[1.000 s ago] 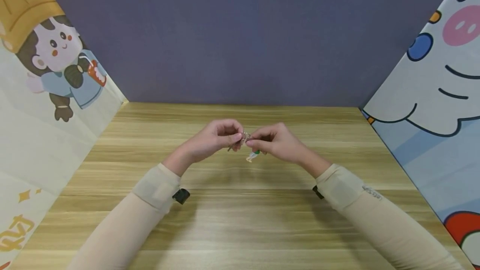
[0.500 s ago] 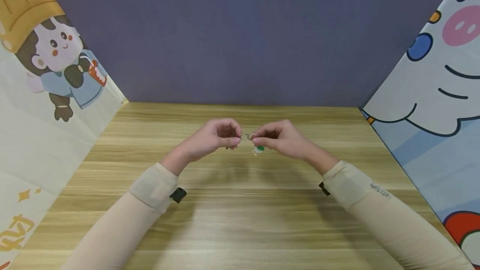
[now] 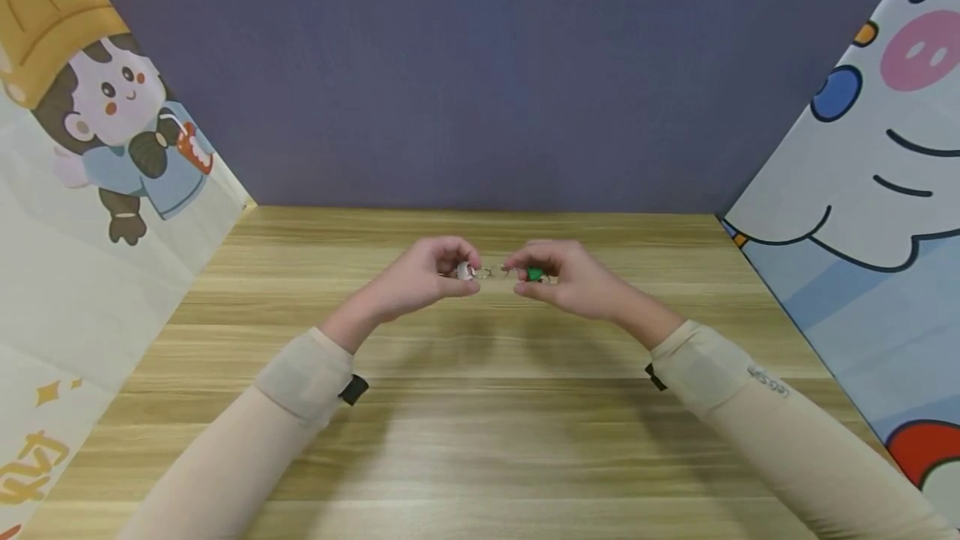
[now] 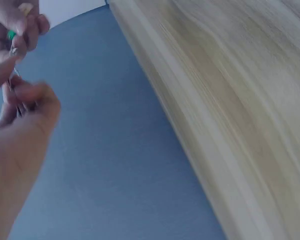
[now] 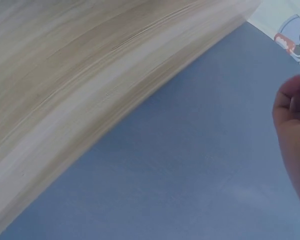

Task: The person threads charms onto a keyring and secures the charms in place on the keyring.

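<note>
Where wrist views blur, hands [image 3: 495,277] clear.

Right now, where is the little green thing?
In the head view, the green thing is pinched in the right hand, above the table.

Both arms wore long, close-fitting sleeves of pale beige cloth, running in from the lower corners of the head view. The left sleeve [image 3: 247,448] ended at the wrist in a broad band [image 3: 303,375] of slightly greyer, smoother fabric, wrapped flat like a strap. A small black tab [image 3: 352,389] stuck out from that band's inner edge, below the centre of the frame. The right sleeve [image 3: 795,457] ended in a matching band [image 3: 697,365], with small dark lettering [image 3: 768,382], too fine to read, on its outer side and a black tab [image 3: 656,377] on its inner edge. The left hand [image 3: 420,277] and right hand [image 3: 573,277] were bare, without gloves.
</note>
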`<control>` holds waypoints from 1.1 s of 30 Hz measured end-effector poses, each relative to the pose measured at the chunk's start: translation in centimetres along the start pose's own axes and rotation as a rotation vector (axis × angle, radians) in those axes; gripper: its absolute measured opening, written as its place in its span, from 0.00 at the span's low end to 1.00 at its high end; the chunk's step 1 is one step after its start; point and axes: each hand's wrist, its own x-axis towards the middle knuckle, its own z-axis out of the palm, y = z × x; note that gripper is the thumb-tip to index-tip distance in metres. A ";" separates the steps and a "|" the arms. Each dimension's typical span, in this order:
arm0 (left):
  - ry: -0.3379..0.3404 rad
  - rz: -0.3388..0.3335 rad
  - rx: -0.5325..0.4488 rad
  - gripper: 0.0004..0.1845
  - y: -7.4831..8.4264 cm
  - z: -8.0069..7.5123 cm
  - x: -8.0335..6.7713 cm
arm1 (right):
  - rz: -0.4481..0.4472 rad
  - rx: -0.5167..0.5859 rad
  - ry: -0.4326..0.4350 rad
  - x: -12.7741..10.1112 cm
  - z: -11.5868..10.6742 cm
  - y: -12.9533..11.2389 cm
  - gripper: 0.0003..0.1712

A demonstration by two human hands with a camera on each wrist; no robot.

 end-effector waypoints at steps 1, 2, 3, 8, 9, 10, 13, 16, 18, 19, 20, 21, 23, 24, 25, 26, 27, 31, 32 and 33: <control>0.017 0.001 0.051 0.11 0.1 0.1 0.0 | -0.024 -0.031 0.012 0.0 0.0 0.1 0.16; 0.031 0.005 0.102 0.11 0.2 0.2 0.0 | -0.045 -0.063 0.028 -0.1 0.0 0.1 0.15; 0.042 0.010 0.145 0.11 0.2 0.3 0.1 | -0.066 -0.101 0.047 -0.1 -0.1 0.2 0.14; 0.081 0.024 0.301 0.13 0.5 0.4 -0.1 | -0.133 -0.242 0.130 -0.5 -0.4 0.1 0.11; 0.086 0.033 0.329 0.14 0.5 0.4 -0.1 | -0.139 -0.259 0.136 -0.6 -0.5 0.1 0.11; 0.092 0.041 0.356 0.13 0.6 0.3 -0.2 | -0.143 -0.273 0.137 -0.6 -0.6 0.1 0.12; 0.099 0.068 0.417 0.12 0.6 0.2 -0.4 | -0.144 -0.333 0.121 -0.7 -0.8 0.1 0.13; 0.102 0.074 0.453 0.14 0.6 0.0 -0.5 | -0.129 -0.396 0.088 -0.8 -0.9 0.1 0.16; 0.104 0.071 0.474 0.16 0.6 0.0 -0.5 | -0.110 -0.426 0.068 -0.9 -0.9 0.1 0.18; 0.107 0.071 0.488 0.17 0.5 0.0 -0.5 | -0.103 -0.436 0.058 -0.9 -1.0 0.2 0.19; 0.108 0.073 0.500 0.18 0.5 0.0 -0.5 | -0.098 -0.442 0.053 -0.9 -1.0 0.2 0.18; 0.110 0.079 0.512 0.18 0.4 0.0 -0.5 | -0.094 -0.446 0.049 -1.0 -1.0 0.3 0.18; 0.112 0.091 0.531 0.18 0.2 0.1 -0.5 | -0.102 -0.448 0.045 -1.1 -0.9 0.4 0.16; 0.112 0.098 0.539 0.17 0.2 0.1 -0.5 | -0.110 -0.447 0.044 -1.1 -0.9 0.5 0.15; 0.111 0.102 0.545 0.16 0.0 0.1 -0.5 | -0.114 -0.444 0.040 -1.1 -0.9 0.6 0.15; 0.111 0.104 0.549 0.16 -0.1 0.1 -0.5 | -0.117 -0.438 0.036 -1.2 -0.9 0.7 0.15; 0.110 0.104 0.551 0.16 -0.3 0.1 -0.6 | -0.119 -0.436 0.030 -1.2 -0.9 0.8 0.16; 0.108 0.090 0.549 0.15 -0.7 0.2 -0.6 | -0.093 -0.414 0.010 -1.3 -0.7 1.2 0.18; 0.106 0.090 0.546 0.15 -0.8 0.2 -0.6 | -0.084 -0.410 0.007 -1.3 -0.6 1.3 0.19; 0.103 0.087 0.540 0.15 -0.9 0.3 -0.6 | -0.072 -0.407 0.006 -1.3 -0.6 1.4 0.19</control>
